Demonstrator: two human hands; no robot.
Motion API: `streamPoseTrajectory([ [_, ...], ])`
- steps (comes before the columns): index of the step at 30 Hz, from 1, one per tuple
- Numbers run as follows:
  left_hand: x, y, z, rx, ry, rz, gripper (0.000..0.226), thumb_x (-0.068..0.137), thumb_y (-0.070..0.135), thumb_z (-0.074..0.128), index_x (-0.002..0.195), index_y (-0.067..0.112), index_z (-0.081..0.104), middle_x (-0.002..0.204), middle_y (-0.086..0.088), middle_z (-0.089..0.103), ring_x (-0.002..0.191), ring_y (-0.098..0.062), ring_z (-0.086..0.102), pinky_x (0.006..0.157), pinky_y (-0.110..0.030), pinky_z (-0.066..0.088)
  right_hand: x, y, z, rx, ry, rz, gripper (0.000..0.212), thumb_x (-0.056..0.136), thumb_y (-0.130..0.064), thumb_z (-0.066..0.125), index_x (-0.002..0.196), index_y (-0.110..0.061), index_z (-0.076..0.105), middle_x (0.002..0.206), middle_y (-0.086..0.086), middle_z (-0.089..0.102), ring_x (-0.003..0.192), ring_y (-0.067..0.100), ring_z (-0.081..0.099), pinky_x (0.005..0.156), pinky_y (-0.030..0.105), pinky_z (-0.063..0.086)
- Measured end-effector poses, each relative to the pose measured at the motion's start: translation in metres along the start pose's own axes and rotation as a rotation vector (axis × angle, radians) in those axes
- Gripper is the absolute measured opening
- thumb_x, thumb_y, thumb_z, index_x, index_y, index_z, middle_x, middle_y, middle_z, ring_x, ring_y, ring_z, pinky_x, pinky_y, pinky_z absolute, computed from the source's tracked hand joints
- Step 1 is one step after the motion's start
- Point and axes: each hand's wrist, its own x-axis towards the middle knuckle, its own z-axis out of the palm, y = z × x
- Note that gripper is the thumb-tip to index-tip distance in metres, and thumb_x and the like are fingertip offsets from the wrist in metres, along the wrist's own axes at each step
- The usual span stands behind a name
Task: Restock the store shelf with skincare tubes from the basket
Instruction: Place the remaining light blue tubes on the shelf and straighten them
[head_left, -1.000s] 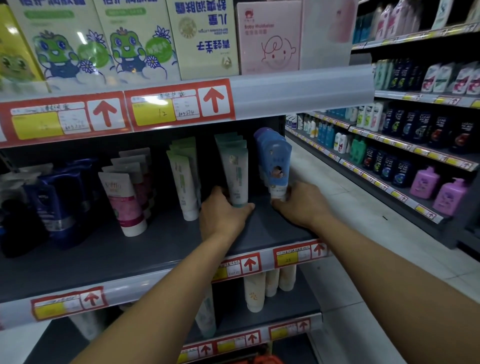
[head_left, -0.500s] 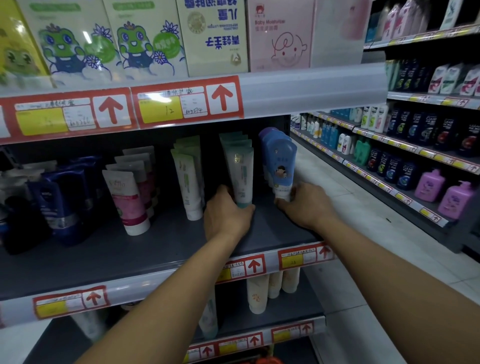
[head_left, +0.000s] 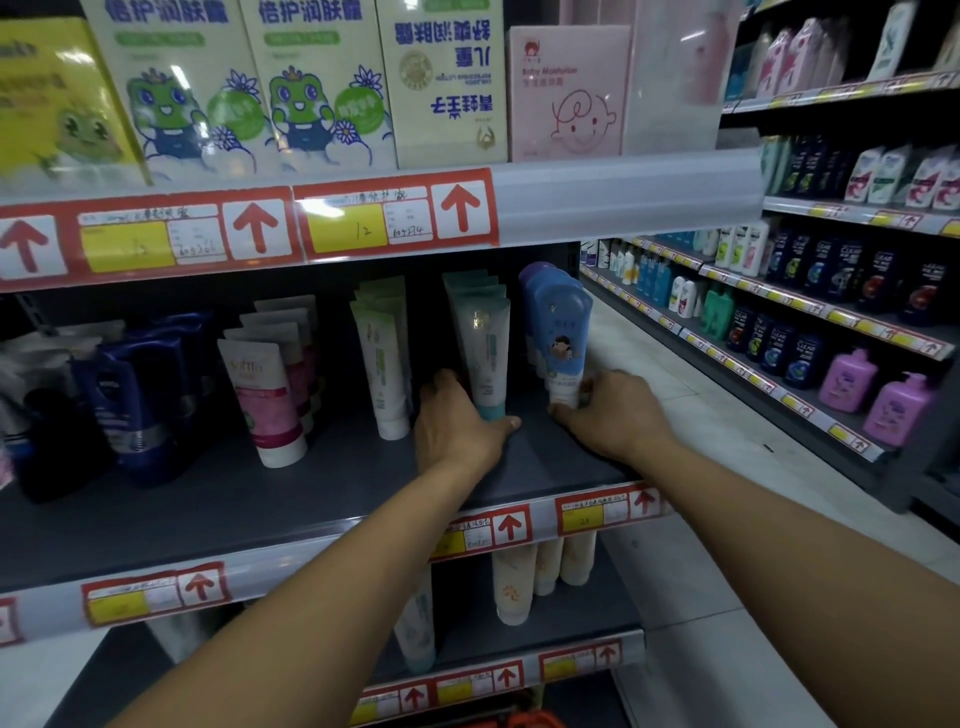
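1. The shelf (head_left: 156, 514) carries rows of tubes standing cap-down, each row running from front to back. At the far left are dark blue tubes (head_left: 124, 395), then a row of pink tubes (head_left: 267, 400), both well apart from the hands.
2. Next comes a white-and-green row (head_left: 382, 364), just beside the left hand (head_left: 457, 431) but not touched by it.
3. The left hand is wrapped round the base of the front teal-capped tube (head_left: 485, 353), thumb on 1 side near the cap, fingers round the other side. This tube stands upright, long axis vertical, directly above and in front of that hand.
4. The right hand (head_left: 608, 415) grasps the bottom of the front blue tube (head_left: 563, 348), fingers curled about its white cap end. The tube also stands upright, leaning very slightly, at the head of its row.
5. Each hand is nearest its own tube; the 2 tubes stand near each other with a dark gap of shelf between them.
6. Judged from this, the step in hand is squaring both tubes to the row fronts; the coming move calls for small sideways or fore-and-aft nudges at the caps.
7. The basket (head_left: 524, 721) shows only as an orange edge at the bottom, below both arms.
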Motion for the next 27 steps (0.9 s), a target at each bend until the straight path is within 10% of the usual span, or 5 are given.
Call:
streamPoseTrajectory([
  [14,-0.034,-0.023,-0.076,-0.059,-0.08,0.089,0.037,0.091,0.031,0.07,0.125,0.019,0.062,0.123,-0.004,0.065,0.111,-0.023,0.063,0.091,-0.03,0.051,-0.052,-0.044,-0.029,-0.278,0.016,-0.023,0.037,0.088,-0.041,0.053,0.108,-0.011,0.062,0.111,0.014,0.065,0.106,0.035,0.057,0.073,0.035,0.042],
  [27,-0.065,-0.098,-0.192,0.001,0.071,-0.04,0.027,0.086,0.033,0.066,0.111,0.023,0.065,0.108,-0.003,0.07,0.104,-0.031,0.065,0.084,-0.034,0.053,-0.116,-0.184,0.005,-0.058,-0.034,-0.304,0.029,0.087,-0.034,0.055,0.105,-0.011,0.062,0.11,0.012,0.061,0.1,0.035,0.063,0.073,0.037,0.052],
])
